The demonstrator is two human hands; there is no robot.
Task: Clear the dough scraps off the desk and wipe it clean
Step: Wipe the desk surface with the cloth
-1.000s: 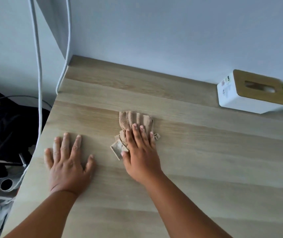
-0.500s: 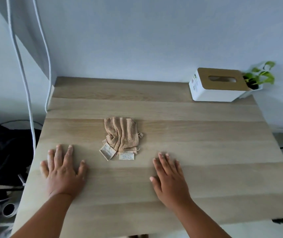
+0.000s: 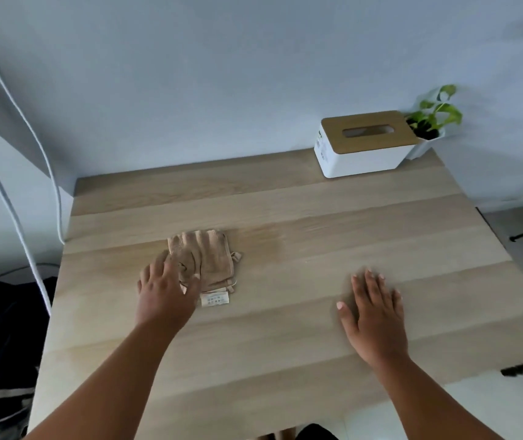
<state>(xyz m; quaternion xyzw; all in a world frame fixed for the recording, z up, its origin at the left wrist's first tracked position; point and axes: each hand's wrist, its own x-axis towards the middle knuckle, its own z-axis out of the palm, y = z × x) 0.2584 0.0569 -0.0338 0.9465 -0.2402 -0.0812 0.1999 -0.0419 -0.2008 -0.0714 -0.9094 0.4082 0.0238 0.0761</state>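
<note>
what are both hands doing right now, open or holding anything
Left hand: open, fingers reaching onto the cloth, no clear grip.
Right hand: open, flat on the desk, holding nothing.

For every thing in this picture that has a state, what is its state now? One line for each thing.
cloth: crumpled, lying on the desk, labels showing at its near edge
left hand: on the cloth's left part, whether it grips cannot be told
right hand: open, flat on the desk, holding nothing
desk: no dough scraps visible
tissue box: upright at the far right, no tissue sticking out
plant: upright in its white pot
</note>
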